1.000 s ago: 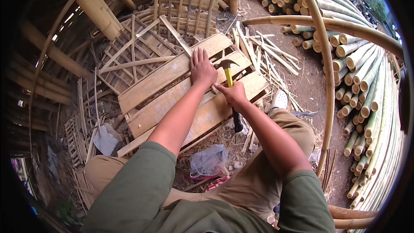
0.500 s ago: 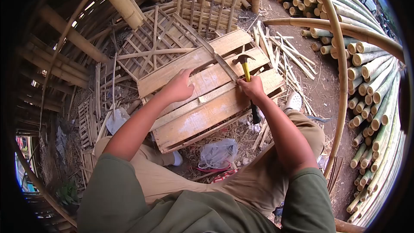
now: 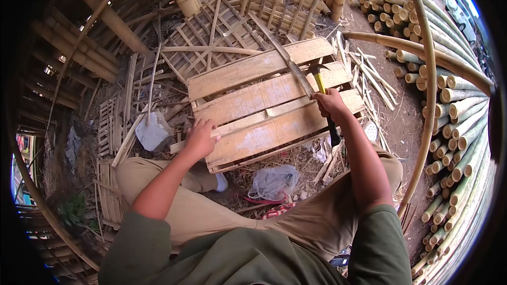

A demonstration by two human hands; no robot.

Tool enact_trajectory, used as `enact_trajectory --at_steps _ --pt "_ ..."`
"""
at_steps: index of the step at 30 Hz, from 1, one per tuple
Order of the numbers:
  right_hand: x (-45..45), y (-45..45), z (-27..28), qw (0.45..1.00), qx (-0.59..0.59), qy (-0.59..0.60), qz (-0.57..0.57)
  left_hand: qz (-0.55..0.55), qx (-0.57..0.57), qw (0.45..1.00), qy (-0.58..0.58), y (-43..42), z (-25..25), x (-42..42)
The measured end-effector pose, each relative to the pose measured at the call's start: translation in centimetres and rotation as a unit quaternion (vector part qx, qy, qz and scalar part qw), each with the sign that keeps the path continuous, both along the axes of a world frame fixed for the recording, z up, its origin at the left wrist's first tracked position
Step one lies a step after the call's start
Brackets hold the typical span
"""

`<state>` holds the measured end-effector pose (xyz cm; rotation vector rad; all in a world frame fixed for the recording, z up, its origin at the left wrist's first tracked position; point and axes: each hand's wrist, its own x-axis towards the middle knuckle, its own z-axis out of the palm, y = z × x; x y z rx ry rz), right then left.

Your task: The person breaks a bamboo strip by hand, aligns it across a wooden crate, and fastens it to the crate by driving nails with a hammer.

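A slatted wooden crate (image 3: 264, 140) lies in front of me, its pale boards running crosswise. On top is a narrow wooden slat (image 3: 248, 123), its left end jutting past the crate's edge. My left hand (image 3: 198, 140) grips this slat near that end, fingers over it and thumb on the near side. At the crate's right side my right hand (image 3: 332, 104) is closed around a claw hammer (image 3: 319, 79) with a yellow and black handle, head pointing away. A long flat strip (image 3: 282, 53) also reaches into this hand; I cannot make out its kind.
Bamboo poles (image 3: 459, 92) are stacked along the right, behind a curved bamboo rail (image 3: 428, 74). Split sticks (image 3: 372, 76) litter the ground right of the crate. A grey stone block (image 3: 154, 131) lies at left, a plastic bag (image 3: 273, 182) between my legs. Lattice panels (image 3: 227, 31) stand behind.
My left hand has come down from over the crate's middle to the slat's left end. That end now sticks out farther left. The right hand keeps the hammer, and the view has shifted.
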<state>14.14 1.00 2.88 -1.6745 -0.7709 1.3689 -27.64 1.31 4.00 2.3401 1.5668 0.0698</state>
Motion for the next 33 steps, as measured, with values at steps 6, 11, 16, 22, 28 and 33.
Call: enact_trajectory --at_steps 6,11,16,22,28,33 --pt "0.7 0.3 0.9 0.999 -0.001 0.034 0.006 0.016 -0.064 0.996 -0.055 -0.7 -0.8 0.1" --pt "0.8 0.5 1.4 0.998 -0.009 0.059 0.006 -0.015 0.005 0.994 -0.111 -1.8 -2.8 0.6" --pt "1.0 0.4 1.8 0.997 -0.006 0.070 0.009 -0.053 0.025 0.995 -0.081 -1.7 -1.1 0.9" --pt "1.4 0.2 1.8 0.997 -0.005 0.072 0.011 -0.065 0.017 0.992 -0.104 -2.0 0.3 1.0" --pt "1.5 0.2 2.2 0.997 -0.006 0.076 0.011 -0.050 0.030 0.998 -0.034 -2.8 5.0 1.7" --pt "1.8 0.4 2.1 0.999 -0.012 0.051 0.006 -0.055 -0.142 0.988 -0.038 -1.1 10.2 -0.2"
